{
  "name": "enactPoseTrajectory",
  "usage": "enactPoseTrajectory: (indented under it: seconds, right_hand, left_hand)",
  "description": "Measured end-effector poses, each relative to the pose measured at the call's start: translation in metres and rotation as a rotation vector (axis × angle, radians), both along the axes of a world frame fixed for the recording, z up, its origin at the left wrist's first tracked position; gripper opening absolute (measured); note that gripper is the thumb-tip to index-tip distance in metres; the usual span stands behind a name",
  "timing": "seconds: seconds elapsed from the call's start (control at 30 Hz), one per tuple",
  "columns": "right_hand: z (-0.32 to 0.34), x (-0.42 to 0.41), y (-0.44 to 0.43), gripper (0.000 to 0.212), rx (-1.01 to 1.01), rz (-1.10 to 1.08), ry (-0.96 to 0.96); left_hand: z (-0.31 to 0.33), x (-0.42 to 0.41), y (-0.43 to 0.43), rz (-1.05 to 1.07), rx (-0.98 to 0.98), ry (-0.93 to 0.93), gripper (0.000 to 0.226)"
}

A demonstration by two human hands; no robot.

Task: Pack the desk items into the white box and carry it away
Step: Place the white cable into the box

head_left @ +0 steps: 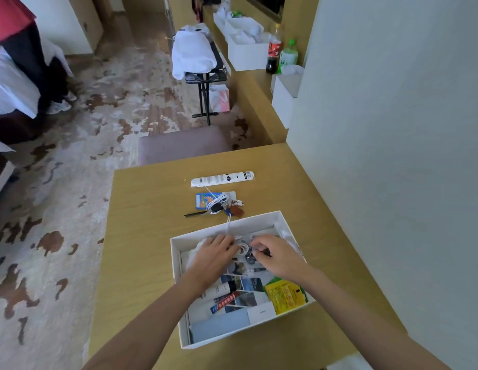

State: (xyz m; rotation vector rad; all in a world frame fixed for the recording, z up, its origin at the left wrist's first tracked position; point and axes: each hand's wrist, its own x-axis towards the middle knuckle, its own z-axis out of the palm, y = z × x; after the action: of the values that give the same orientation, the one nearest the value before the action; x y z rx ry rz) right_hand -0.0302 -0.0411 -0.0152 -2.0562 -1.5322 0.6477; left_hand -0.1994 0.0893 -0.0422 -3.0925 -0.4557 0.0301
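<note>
The white box [255, 219] sits open on the wooden desk [142, 236], holding photos, a yellow packet [286, 296], tubes and a grey booklet. Both my hands are inside its far half. My left hand [215, 253] pinches a coiled white cable [242, 247], which trails over the box's far rim. My right hand [276, 256] grips a small dark item at the cable's end. Beyond the box lie a white remote [222, 178], a blue card [203, 200], a black pen [195, 214], a brown key tag [236, 210] and a cable bundle [219, 204].
A padded stool [183, 148] stands at the desk's far edge. The wall [392, 156] runs along the right. Further back are a luggage rack with white cloth [192, 53], bottles [275, 49] and white boxes on a long counter. A bed is at left.
</note>
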Motion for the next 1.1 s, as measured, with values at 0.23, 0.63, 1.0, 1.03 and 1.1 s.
enactPoseTrajectory:
  seconds: [0.23,0.63,1.0,1.03,1.1]
  right_hand:
    - [-0.016,-0.020,0.024,0.025,0.049,0.251,-0.276]
    - [-0.027,-0.024,0.047,0.035,0.048,0.398,-0.583]
    - [-0.035,-0.026,0.047,0.046,-0.011,0.321,-0.606]
    - [-0.033,-0.024,0.046,0.043,0.000,0.334,-0.581]
    - [-0.028,-0.017,0.045,0.034,0.010,0.354,-0.505]
  left_hand:
    - [0.007,-0.017,0.007,0.206,-0.188,-0.076,0.050]
    - [0.017,-0.022,0.015,0.324,-0.150,0.127,0.021]
    - [0.016,-0.018,0.006,0.361,-0.167,-0.014,0.032]
    - [0.016,-0.016,0.004,0.354,-0.148,-0.027,0.030]
    - [0.015,-0.013,0.001,0.336,-0.095,-0.036,0.024]
